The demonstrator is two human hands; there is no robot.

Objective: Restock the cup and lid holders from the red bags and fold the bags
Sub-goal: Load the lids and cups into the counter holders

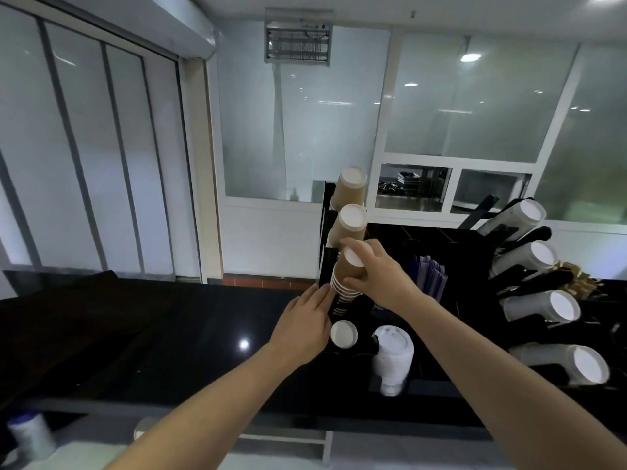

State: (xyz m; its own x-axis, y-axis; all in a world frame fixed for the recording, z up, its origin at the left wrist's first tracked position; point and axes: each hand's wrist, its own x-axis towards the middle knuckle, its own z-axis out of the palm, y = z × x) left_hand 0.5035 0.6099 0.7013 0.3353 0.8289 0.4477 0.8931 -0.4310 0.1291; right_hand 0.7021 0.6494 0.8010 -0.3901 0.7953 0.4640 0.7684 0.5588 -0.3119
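A black cup holder (326, 262) stands on the dark counter with stacks of brown paper cups poking out bottom first. My right hand (376, 276) grips the third stack of brown cups (346, 283) around its upper end. My left hand (305, 325) lies with straight fingers against the lower left side of that stack. Two taller brown cup stacks (351, 191) sit in the slots above. A short stack with a white bottom (343, 333) sits in the lowest slot. A stack of white lids (393, 354) stands beside it. No red bag is in view.
At the right, a second rack holds several stacks of clear cups (536, 259) and black lids. Blue packets (429, 276) stand in a compartment behind my right wrist. The black counter (169, 334) stretches left. A white container (30, 435) sits at bottom left.
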